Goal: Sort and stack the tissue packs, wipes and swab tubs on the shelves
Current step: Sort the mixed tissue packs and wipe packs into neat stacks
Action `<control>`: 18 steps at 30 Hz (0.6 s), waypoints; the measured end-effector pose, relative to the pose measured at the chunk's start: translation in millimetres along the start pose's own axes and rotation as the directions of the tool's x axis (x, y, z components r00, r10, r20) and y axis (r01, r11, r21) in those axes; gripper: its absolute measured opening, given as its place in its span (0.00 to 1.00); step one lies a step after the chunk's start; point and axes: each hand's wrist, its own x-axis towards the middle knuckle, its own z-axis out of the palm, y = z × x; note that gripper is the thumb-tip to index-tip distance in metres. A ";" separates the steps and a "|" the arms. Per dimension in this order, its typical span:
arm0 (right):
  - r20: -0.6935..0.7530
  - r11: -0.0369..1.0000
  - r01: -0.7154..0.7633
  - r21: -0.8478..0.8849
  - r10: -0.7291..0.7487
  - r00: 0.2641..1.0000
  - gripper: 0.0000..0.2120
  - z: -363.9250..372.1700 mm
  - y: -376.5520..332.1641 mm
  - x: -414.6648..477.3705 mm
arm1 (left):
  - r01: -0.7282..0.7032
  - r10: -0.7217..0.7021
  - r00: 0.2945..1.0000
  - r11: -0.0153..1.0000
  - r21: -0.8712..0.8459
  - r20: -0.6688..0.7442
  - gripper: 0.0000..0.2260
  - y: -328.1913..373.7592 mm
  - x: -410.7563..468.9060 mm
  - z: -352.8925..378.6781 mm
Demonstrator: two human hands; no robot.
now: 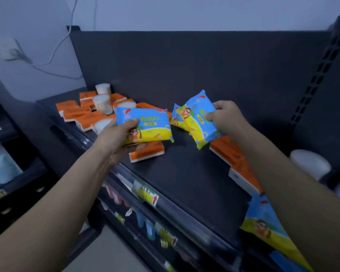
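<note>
A: Both hands are up over the dark shelf (185, 173) at frame centre, each carrying a wipes pack. The left hand (116, 138) is holding a flat blue-and-yellow wipes pack (145, 125), glossy film, cartoon figure printed low on it.

B: And the fingers there?

A: Thumb is pressing on top, the fingers are curling underneath, pinching the pack's left end. The right hand (226, 116) is gripping a second wipes pack (198, 118), tilted, crinkling at its sealed ends; its fingers are closing around the right edge. A third blue pack (177, 118) is peeking out just behind it, though I can't tell whether the hand is holding that one too.

B: What's lying on the shelf?

A: Orange-and-white tissue packs (81, 114) are sprawling in a loose heap at centre left, boxy and soft-edged. Round swab tubs (102, 102) are standing among them, clear cylinders packed with white tips. One orange pack (147, 153) is sitting right under the left hand's wipes. More orange packs (234, 160) are lining up at the right, and another wipes pack (267, 226) is lying at lower right beside the right forearm.
</note>
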 end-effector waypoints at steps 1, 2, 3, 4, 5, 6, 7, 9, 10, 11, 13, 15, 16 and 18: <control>-0.017 1.000 0.016 -0.022 -0.016 1.000 0.09 -0.3 -0.3 9.0 | -0.006 0.005 1.000 1.000 0.025 0.006 0.11 3.7 14.5 3.2; -0.030 0.999 0.035 -0.034 -0.036 0.999 0.09 -0.7 0.7 17.8 | -0.007 0.006 1.000 0.999 0.036 0.023 0.12 6.6 28.2 7.2; -0.044 0.998 0.051 -0.037 -0.053 0.998 0.10 -1.6 2.1 24.9 | -0.003 0.001 0.999 0.999 0.045 0.039 0.13 8.7 41.7 11.0; -0.064 0.997 0.063 -0.036 -0.066 0.996 0.11 -2.6 4.4 32.5 | 0.008 -0.011 0.999 0.997 0.071 0.047 0.14 10.4 53.7 15.7; -0.085 0.997 0.074 -0.038 -0.077 0.993 0.12 -4.0 6.5 38.6 | 0.023 -0.028 0.998 0.994 0.110 0.049 0.14 11.8 65.0 20.5; -0.102 0.996 0.080 -0.042 -0.084 0.991 0.12 -4.7 9.5 43.6 | 0.036 -0.044 0.998 0.989 0.142 0.054 0.14 12.6 74.7 24.7; -0.111 0.995 0.084 -0.051 -0.089 0.990 0.13 -5.2 12.2 48.2 | 0.043 -0.055 0.996 0.985 0.165 0.071 0.13 13.6 85.3 28.7; -0.109 0.993 0.081 -0.083 -0.089 0.990 0.13 -4.8 16.5 58.0 | 0.018 -0.055 0.989 0.966 0.258 0.138 0.14 14.5 110.2 35.7; -0.107 0.990 0.078 -0.114 -0.090 0.990 0.13 -3.5 19.2 63.1 | -0.019 -0.042 0.984 0.943 0.331 0.176 0.14 14.2 123.0 38.7; -0.102 0.984 0.075 -0.160 -0.092 0.991 0.13 -1.7 21.4 67.2 | -0.069 -0.022 0.977 0.911 0.407 0.213 0.15 13.7 135.6 41.6; -0.079 0.958 0.050 -0.282 -0.075 0.994 0.13 2.9 26.2 74.1 | -0.190 0.035 0.958 0.819 0.541 0.284 0.16 11.7 160.3 47.7; -0.057 0.919 0.017 -0.393 -0.043 0.997 0.14 9.4 30.1 78.7 | -0.299 0.063 0.931 0.700 0.649 0.360 0.15 9.5 182.1 53.8; -0.057 0.899 -0.006 -0.438 -0.021 0.998 0.14 13.4 32.1 80.2 | -0.354 0.063 0.910 0.632 0.690 0.409 0.14 7.9 191.5 56.7; -0.076 0.859 -0.063 -0.508 0.028 0.997 0.13 20.7 36.4 83.2 | -0.445 0.041 0.865 0.522 0.728 0.499 0.12 2.4 209.9 62.5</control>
